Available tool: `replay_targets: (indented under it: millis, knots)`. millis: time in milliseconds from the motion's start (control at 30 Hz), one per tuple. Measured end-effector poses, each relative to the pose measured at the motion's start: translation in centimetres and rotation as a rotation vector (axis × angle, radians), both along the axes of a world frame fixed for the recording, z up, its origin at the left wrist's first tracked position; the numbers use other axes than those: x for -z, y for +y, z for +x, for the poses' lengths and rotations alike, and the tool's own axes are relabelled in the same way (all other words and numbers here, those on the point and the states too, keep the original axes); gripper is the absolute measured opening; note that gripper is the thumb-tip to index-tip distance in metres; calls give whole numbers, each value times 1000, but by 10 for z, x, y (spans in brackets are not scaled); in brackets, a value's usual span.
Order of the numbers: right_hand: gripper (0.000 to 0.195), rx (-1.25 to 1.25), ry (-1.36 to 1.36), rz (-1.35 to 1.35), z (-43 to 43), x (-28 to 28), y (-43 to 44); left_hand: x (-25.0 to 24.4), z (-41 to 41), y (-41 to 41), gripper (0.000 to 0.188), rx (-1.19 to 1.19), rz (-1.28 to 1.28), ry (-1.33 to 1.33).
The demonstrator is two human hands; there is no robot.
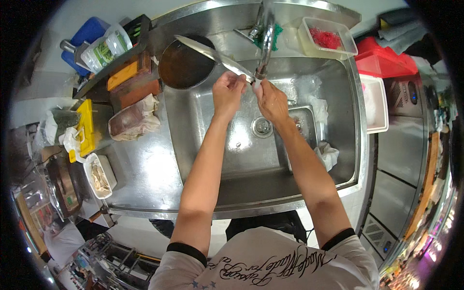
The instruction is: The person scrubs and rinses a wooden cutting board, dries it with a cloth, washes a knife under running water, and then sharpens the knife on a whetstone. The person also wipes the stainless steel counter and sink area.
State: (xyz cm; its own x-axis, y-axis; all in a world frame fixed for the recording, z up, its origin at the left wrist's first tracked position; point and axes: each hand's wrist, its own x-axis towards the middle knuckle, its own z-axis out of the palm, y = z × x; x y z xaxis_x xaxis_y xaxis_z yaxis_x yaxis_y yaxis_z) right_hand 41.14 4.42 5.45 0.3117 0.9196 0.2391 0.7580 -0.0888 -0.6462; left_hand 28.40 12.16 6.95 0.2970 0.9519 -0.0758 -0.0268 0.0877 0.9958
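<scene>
A long kitchen knife [203,49] is held over the sink beneath the tap [267,40], its blade slanting to the upper left. My right hand [271,99] is closed around the handle end, directly under the spout, and hides most of the handle. Close to the heel of the blade, my left hand [229,92] has its thumb and fingers pinched at the lower edge. Below the hands lies the steel sink basin [203,145] with its drain strainer [262,127]. Behind the blade's tip stands a round, dark-brown pan or pot [185,67].
Right of the drain, a steel tray [308,123] sits beside crumpled white wet material [327,155]. A clear tub [328,38] with red contents stands at the back right. On the left counter are a wrapped block [132,121] and a white container [99,177].
</scene>
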Motion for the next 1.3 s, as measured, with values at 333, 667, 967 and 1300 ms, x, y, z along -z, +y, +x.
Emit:
replay_targets:
  millis: [333, 667, 967, 1300]
  knots:
    - [25, -105, 111, -26, -5, 3, 18, -2, -8, 1, 7, -36, 121, 229]
    - [24, -213, -56, 265, 2, 15, 1, 17, 6, -37, 10, -269, 74, -112]
    - [48, -218, 521, -150, 6, 6, 11, 11, 19, -56, 25, -245, -37, -96]
    - [60, -345, 1445, -469, 16, -9, 3, -2, 32, -63, 35, -35, -88, 36]
